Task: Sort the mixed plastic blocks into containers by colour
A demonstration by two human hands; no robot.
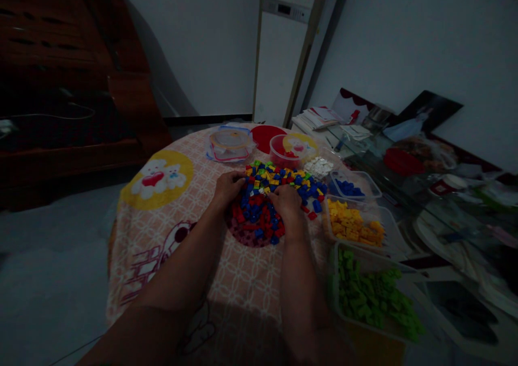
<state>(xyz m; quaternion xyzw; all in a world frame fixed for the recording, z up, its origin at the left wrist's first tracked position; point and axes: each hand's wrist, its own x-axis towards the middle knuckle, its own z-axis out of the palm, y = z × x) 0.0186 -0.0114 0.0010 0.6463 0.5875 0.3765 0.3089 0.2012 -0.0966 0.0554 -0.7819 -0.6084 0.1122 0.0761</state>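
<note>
A heap of small toy building bricks [267, 178], mixed blue, red, yellow, green and white, lies on the round cloth-covered table. At the heap's left edge is my left hand [229, 187], thumb and fingers apart, fingertips against the bricks. My right hand [287, 200] reaches into the middle of the heap with its fingers bent together; whatever they hold is too small and dark to make out. Red and blue bricks [259, 217] spread between my forearms. To the right stand clear tubs of blue bricks [350, 188], yellow bricks [356, 224] and green bricks [374, 296].
Behind the heap are a round tub with red bricks [283, 153], a pile of white bricks [319, 167] and stacked lidded containers [230, 142]. A cluttered glass table [388, 177] adjoins on the right. A wooden bench [133, 107] stands at left.
</note>
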